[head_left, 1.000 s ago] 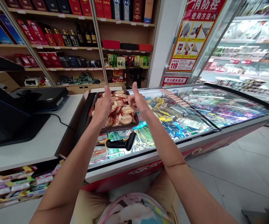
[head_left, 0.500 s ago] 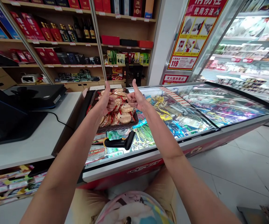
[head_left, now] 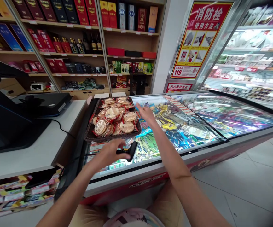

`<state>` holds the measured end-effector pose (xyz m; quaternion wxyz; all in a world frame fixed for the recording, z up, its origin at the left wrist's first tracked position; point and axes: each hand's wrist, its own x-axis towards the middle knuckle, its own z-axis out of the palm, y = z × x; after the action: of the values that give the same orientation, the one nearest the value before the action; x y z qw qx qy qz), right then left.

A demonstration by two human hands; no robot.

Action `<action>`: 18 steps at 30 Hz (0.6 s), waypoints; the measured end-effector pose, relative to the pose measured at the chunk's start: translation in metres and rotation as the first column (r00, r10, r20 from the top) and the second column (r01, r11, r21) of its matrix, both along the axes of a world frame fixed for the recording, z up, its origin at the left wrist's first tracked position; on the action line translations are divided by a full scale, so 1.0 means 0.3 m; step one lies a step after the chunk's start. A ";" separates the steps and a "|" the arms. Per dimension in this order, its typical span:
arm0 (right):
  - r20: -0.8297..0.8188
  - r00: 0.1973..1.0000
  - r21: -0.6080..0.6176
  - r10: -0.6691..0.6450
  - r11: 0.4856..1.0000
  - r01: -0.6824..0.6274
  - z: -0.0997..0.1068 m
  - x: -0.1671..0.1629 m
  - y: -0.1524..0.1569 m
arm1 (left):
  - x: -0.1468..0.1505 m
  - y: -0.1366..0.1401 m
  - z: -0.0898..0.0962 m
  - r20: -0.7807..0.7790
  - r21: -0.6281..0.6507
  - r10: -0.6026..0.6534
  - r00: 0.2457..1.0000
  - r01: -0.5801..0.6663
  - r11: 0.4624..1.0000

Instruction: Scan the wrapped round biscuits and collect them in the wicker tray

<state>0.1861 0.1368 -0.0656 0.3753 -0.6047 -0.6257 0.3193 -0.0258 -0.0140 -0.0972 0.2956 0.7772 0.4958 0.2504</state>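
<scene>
My left hand is at the black barcode scanner, thumb on the near side of its handle and fingers on the far side. The scanner lies on the glass lid of the chest freezer. Just beyond it stands a dark woven tray heaped with round, flat crackers in clear, red-edged wrappers. Beside the tray's right edge, my right hand hovers over the glass with its thumb stretched out. I see nothing in it; its other fingers are partly hidden.
A counter on the left carries a black monitor and a black flat device. Packaged goods show under the freezer glass. Shelves of boxes stand behind. A lit display cooler is at the right.
Both hands were side by side over the tray with thumbs raised. My left hand has come down to the barcode scanner; my right hand has shifted right, off the tray. My view has tilted up slightly.
</scene>
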 end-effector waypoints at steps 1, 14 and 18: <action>0.100 0.993 0.015 -0.058 0.998 0.057 -0.020 -0.003 0.005 | -0.008 -0.033 -0.044 -0.142 0.103 0.025 0.990 -0.010 0.995; -0.404 0.914 -0.004 -0.038 0.999 0.039 -0.133 -0.023 0.122 | -0.030 -0.060 -0.176 -0.470 0.285 0.063 0.880 0.084 0.955; -0.449 0.893 0.114 -0.023 0.990 0.083 -0.032 0.068 0.164 | -0.058 -0.031 0.051 -0.163 0.101 -0.046 0.985 0.063 0.993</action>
<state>0.2066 0.1858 -0.0751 0.5560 -0.5063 -0.5256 0.3978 -0.0431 -0.0233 -0.0819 0.2200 0.8227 0.4826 0.2046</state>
